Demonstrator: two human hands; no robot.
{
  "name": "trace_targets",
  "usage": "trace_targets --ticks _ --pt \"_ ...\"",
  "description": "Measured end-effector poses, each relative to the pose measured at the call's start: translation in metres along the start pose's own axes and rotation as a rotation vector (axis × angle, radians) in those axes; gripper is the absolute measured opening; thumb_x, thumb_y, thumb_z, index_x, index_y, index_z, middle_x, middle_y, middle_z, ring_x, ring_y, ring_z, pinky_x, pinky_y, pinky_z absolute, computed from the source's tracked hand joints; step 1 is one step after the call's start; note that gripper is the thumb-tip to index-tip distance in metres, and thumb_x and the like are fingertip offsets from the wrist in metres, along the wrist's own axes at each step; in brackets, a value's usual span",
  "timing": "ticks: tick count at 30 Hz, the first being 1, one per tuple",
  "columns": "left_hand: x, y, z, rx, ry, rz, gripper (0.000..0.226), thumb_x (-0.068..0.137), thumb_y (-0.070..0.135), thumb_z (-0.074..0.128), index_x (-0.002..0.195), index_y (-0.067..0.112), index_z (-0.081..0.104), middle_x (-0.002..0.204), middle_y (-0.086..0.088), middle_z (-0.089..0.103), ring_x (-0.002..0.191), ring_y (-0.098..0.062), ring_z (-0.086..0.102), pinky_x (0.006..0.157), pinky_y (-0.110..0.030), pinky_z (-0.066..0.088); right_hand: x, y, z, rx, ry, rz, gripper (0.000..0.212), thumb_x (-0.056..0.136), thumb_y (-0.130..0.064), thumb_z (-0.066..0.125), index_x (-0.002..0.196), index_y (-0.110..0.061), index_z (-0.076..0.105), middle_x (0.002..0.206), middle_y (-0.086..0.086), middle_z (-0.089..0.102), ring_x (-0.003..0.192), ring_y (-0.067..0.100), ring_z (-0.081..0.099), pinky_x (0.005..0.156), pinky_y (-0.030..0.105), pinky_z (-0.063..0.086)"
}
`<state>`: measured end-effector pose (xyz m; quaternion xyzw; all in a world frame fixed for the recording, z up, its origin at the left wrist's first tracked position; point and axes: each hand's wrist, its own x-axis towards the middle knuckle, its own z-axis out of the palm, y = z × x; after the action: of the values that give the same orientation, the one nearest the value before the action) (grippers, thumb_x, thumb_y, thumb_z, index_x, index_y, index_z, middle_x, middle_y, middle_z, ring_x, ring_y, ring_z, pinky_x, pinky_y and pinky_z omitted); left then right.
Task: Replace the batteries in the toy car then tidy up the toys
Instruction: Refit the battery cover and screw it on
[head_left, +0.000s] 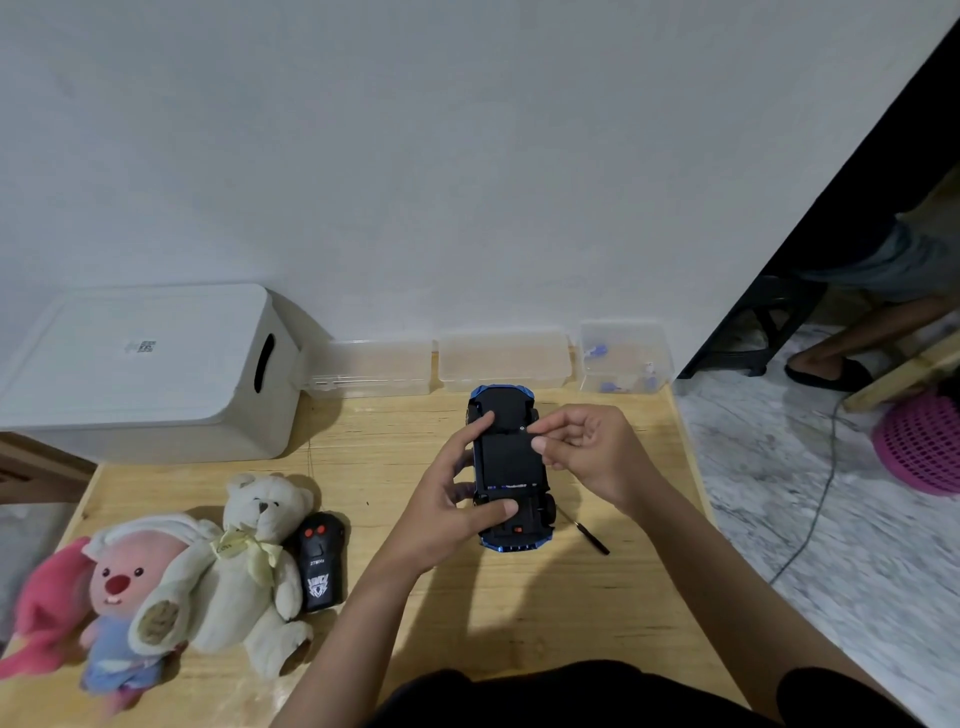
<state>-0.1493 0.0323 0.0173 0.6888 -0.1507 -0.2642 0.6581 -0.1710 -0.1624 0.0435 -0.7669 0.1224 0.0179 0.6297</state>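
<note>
The blue toy car (510, 457) lies upside down on the wooden table (395, 447), its black underside facing me. My left hand (452, 493) grips the car from the left, thumb across its near end and index finger on the far part. My right hand (582, 447) hovers over the car's right side with thumb and index finger pinched together near a small screw spot; whether they hold anything is too small to tell. A black screwdriver (589, 535) lies on the table just right of the car. The black remote control (320, 561) rests beside the cream teddy bear (254, 566).
A pink plush toy (109, 597) lies at the near left. A white lidded bin (150, 374) stands at the back left. Clear plastic boxes (501, 361) line the wall. Right of the table are a marble floor, a cable, a pink basket (922, 447) and a person's leg (852, 338).
</note>
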Motion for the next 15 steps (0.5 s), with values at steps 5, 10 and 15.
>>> trace_targets --ticks 5,10,15 --pt "-0.0008 -0.0013 -0.0018 -0.026 0.031 -0.021 0.073 0.064 0.025 0.081 0.126 0.047 0.049 0.123 0.0 0.06 0.109 -0.027 0.061 0.089 -0.048 0.054 0.0004 0.0007 0.0056 -0.099 0.055 -0.057 0.015 0.08 -0.004 0.071 0.082 -0.018 0.07 0.075 0.005 0.07 0.07 0.017 0.068 0.069 0.028 0.058" --pt "0.0 -0.0028 -0.004 -0.064 0.047 -0.045 0.071 0.062 0.026 0.082 0.124 0.043 0.051 0.118 -0.002 0.062 0.108 -0.032 0.062 0.086 -0.05 0.055 0.0008 0.0026 0.0066 0.006 0.051 -0.022 0.014 0.081 0.0 0.068 0.085 -0.013 0.07 0.072 0.007 0.068 0.061 0.007 0.064 0.06 0.018 0.052" --pt "0.0001 -0.0047 -0.0051 -0.049 0.045 -0.041 0.072 0.063 0.027 0.081 0.125 0.046 0.049 0.12 0.0 0.061 0.108 -0.029 0.06 0.088 -0.048 0.055 0.0018 0.0047 0.0079 0.039 0.047 0.012 0.012 0.082 0.001 0.067 0.089 -0.008 0.07 0.072 0.007 0.067 0.06 0.006 0.063 0.059 0.017 0.052"
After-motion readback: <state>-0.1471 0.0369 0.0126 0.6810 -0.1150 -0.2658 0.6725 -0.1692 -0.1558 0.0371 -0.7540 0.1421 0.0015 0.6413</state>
